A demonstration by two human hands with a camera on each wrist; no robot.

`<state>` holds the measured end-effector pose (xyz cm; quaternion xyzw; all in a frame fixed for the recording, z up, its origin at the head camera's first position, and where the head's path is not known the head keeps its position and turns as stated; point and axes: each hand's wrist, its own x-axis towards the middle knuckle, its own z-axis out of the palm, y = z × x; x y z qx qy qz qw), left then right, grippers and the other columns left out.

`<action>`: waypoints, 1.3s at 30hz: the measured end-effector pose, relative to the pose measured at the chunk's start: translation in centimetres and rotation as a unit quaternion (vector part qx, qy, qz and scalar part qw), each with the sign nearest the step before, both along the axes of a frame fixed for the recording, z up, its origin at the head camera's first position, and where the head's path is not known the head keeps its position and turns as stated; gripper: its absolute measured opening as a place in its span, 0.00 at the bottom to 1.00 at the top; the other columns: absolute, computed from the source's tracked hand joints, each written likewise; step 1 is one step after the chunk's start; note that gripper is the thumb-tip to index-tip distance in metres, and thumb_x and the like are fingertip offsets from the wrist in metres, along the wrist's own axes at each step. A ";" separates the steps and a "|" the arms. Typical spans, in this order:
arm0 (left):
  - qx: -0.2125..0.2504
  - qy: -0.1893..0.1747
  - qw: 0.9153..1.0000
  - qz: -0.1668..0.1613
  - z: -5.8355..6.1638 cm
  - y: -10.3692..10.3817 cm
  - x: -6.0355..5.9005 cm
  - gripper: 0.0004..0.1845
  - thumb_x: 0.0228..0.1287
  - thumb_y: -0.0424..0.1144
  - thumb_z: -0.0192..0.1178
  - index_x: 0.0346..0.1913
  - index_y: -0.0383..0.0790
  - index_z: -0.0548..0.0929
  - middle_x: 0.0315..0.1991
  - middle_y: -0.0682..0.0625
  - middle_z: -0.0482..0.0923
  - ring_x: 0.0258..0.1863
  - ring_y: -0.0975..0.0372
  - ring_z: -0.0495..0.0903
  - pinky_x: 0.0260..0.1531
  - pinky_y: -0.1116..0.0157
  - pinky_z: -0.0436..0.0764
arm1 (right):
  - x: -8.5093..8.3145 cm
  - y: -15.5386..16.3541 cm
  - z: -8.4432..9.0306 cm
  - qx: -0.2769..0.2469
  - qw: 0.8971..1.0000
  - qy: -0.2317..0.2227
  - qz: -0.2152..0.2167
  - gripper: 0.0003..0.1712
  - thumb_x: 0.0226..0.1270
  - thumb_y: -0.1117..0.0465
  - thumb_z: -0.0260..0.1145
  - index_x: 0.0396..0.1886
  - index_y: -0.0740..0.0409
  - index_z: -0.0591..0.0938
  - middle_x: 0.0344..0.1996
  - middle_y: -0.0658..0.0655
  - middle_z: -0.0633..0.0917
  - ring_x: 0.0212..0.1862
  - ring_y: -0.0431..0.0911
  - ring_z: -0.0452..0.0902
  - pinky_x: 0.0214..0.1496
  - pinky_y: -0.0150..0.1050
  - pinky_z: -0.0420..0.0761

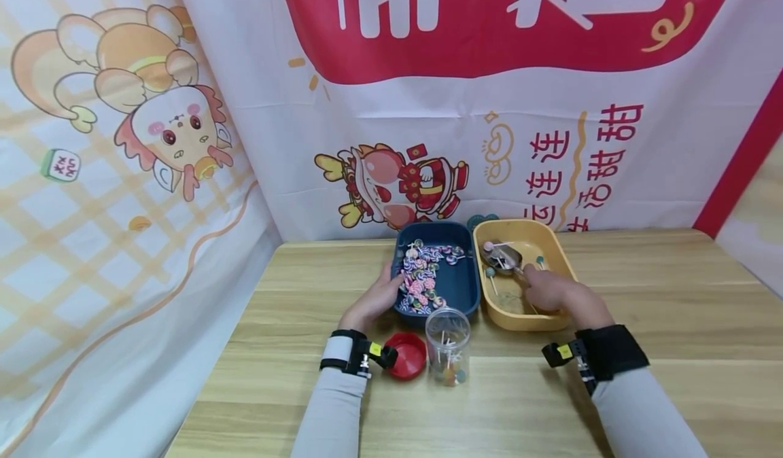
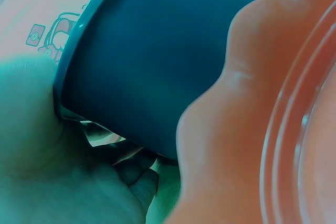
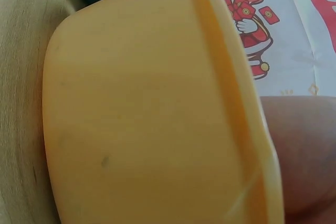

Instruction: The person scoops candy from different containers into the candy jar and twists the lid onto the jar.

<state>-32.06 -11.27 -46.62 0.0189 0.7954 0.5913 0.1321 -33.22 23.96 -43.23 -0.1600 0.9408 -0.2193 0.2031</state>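
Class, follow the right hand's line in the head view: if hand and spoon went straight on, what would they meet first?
Probably the yellow tray, at its far left wall beside the blue tray. The spoon leads the right hand; depth is unclear, so they might pass over it.

Printed cloth (image 1: pixel 391 115) behind wooden table (image 1: pixel 520 410)

Cloth hangings (image 1: pixel 391 115) printed with cartoon figures (image 1: pixel 155 121) and red Chinese lettering (image 1: pixel 547 147) flank a wood-grain worktop (image 1: pixel 514 410) in a booth-like corner, wider premises unclear.
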 end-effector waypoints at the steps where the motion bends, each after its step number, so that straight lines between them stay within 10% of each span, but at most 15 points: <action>1: 0.000 -0.001 1.000 0.000 0.0 0.0 0.0 0.32 0.84 0.49 0.39 0.83 0.50 0.44 0.83 0.44 0.47 0.81 0.46 0.43 0.76 0.37 0.43 | 0.0 0.0 0.0 0.003 1.000 -0.001 0.000 0.19 0.70 0.67 0.52 0.57 0.74 0.68 0.40 0.65 0.76 0.41 0.55 0.75 0.37 0.42 0.74; 21: 0.005 -0.005 1.000 0.002 -0.1 0.0 0.1 0.33 0.83 0.50 0.40 0.84 0.51 0.44 0.83 0.44 0.47 0.81 0.47 0.43 0.75 0.36 0.43 | 2.0 2.1 2.7 -0.094 0.991 -0.093 -0.023 0.12 0.83 0.57 0.46 0.52 0.63 0.67 0.22 0.53 0.70 0.19 0.44 0.62 0.23 0.36 0.66; 29: 0.008 0.004 1.000 0.001 0.0 0.1 0.0 0.33 0.84 0.49 0.39 0.83 0.50 0.44 0.83 0.43 0.47 0.81 0.46 0.43 0.76 0.37 0.44 | 3.2 3.4 5.9 -0.122 0.991 0.053 0.021 0.13 0.82 0.55 0.53 0.46 0.61 0.76 0.31 0.54 0.76 0.31 0.46 0.71 0.31 0.40 0.73; 39: 0.003 0.001 1.000 -0.002 0.0 0.1 0.1 0.33 0.84 0.48 0.39 0.83 0.50 0.44 0.83 0.43 0.47 0.81 0.45 0.43 0.76 0.37 0.44 | 8.7 3.8 11.7 -0.184 0.967 0.154 0.082 0.06 0.77 0.56 0.63 0.39 0.47 0.85 0.25 0.50 0.76 0.29 0.45 0.72 0.28 0.37 0.72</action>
